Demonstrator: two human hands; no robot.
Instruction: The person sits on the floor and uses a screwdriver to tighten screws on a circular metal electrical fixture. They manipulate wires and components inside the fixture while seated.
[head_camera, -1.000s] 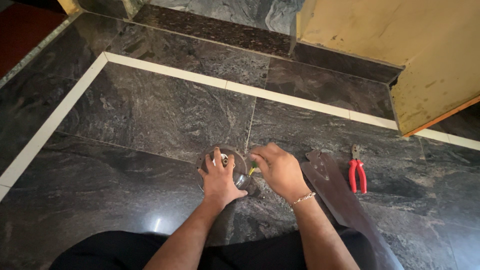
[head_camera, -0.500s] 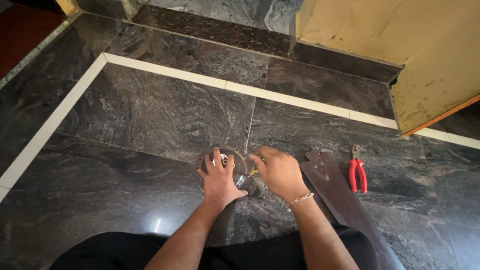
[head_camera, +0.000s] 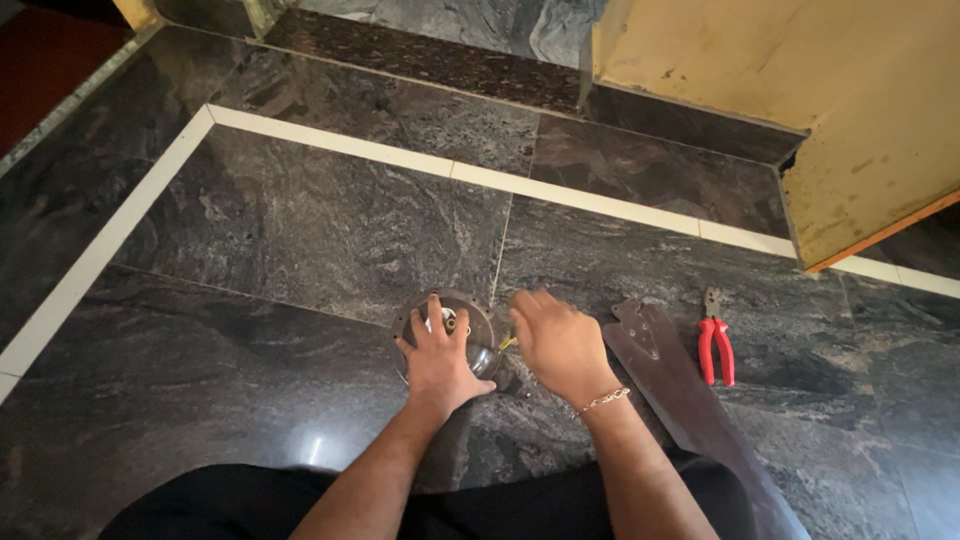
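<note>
A round dark metal motor housing (head_camera: 478, 322) lies on the dark stone floor in front of me. My left hand (head_camera: 440, 358) rests flat on top of it, fingers spread over its centre. My right hand (head_camera: 556, 342) sits just to its right, fingers curled down at the housing's edge where a thin yellow-green wire (head_camera: 508, 343) shows; what the fingers pinch is hidden. A bracelet hangs at that wrist.
A long dark fan blade (head_camera: 690, 400) lies on the floor right of my right hand. Red-handled pliers (head_camera: 716, 348) lie beyond it. A white inlay strip (head_camera: 560, 192) crosses the floor, and a yellow wall (head_camera: 800, 90) rises at the upper right.
My hands stay on the housing. The right hand has shifted slightly to the right, away from the housing's centre.
</note>
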